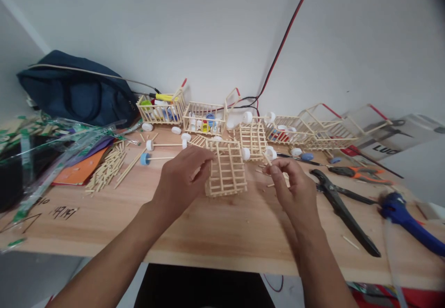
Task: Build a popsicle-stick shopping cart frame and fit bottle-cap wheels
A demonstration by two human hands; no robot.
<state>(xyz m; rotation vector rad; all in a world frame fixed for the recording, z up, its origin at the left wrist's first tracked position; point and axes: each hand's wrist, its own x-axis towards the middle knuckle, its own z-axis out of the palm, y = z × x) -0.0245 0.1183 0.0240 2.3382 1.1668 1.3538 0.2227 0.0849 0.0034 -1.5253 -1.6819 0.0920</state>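
Two bare hands work over a pale wooden tabletop [222, 234]. The left hand [184, 178] has its fingers curled and pinches the left edge of a small box-shaped lattice frame of pale wooden sticks [227, 171]. The frame rests on the table near the middle, tilted slightly towards the person. The right hand [292, 185] hovers just to the right of the frame, apart from it, with thumb and forefinger pressed together on a short wooden stick [267, 159].

Behind the hands, a row of finished stick carts [205, 115] lines the white wall, some filled with coloured bottle caps. Two stick axles with white cap wheels [167, 145] lie to the left, near a loose heap of sticks [106, 169]. A navy fabric bag [73, 90] sits in the far left corner. To the right lie black long-handled pliers [344, 213], orange-handled cutters [358, 172] and a blue-handled tool [406, 217].
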